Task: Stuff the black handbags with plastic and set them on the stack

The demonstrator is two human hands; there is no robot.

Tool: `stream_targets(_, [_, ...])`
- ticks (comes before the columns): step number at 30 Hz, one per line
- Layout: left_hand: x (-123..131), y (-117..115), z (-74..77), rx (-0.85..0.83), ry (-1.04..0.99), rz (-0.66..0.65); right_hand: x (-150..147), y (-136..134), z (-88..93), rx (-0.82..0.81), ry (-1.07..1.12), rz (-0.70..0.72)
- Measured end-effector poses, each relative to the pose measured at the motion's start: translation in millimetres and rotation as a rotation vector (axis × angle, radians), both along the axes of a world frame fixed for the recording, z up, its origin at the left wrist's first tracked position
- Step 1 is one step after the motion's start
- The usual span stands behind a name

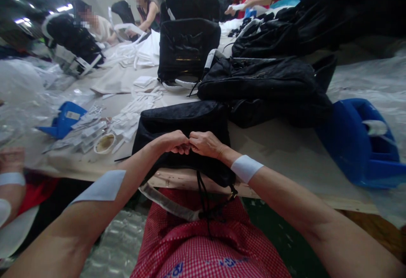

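Note:
A black bag (pixel 184 117) lies at the table's front edge, directly under both hands. Its strap, wrapped in white (pixel 171 204), hangs down over my red checked apron (pixel 203 244), along with dark cords (pixel 203 193). My left hand (pixel 177 143) is closed, fingers curled, over the middle of the bag. Close against it, my right hand (pixel 206 144) is closed too, its fingertips meeting those of the left. Whatever the fingers pinch, if anything, is hidden or too small to make out.
Black bags (pixel 260 77) are piled at right, another bag (pixel 190 45) stands behind. Blue bins (pixel 364 143) flank the work area. White strips (pixel 136 109) and a small round tub (pixel 104 143) lie left. Co-workers sit across the table; another person's arm (pixel 12 176) shows at far left.

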State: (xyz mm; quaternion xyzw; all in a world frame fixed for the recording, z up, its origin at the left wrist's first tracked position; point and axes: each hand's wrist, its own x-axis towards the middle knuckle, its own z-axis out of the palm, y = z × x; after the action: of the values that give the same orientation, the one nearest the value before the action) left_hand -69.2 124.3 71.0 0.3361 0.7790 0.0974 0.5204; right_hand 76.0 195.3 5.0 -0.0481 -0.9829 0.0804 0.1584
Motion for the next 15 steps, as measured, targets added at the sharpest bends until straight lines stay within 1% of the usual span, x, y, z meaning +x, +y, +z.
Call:
stream_targets(3, [2, -9, 4.7, -0.077, -0.129, 0.067, -1, -2, -1.6, 0.000, -0.005, -0.028])
stream_targets(5, [3, -12, 5.7, -0.131, -0.227, 0.161, -1, -2, -3.1, -0.008, -0.005, -0.034])
stream_targets(7, [4, -15, 3.6, -0.119, -0.281, 0.273, -1, -1, -4.6, -0.017, -0.009, -0.028])
stream_targets(10, [11, -20, -4.7, -0.007, -0.248, 0.401, 1, 0, -5.6, -0.024, 0.000, -0.011])
stream_targets(15, [24, -36, -18.6, 0.236, -0.193, 0.525, 6, 3, -6.3, -0.100, 0.066, 0.041])
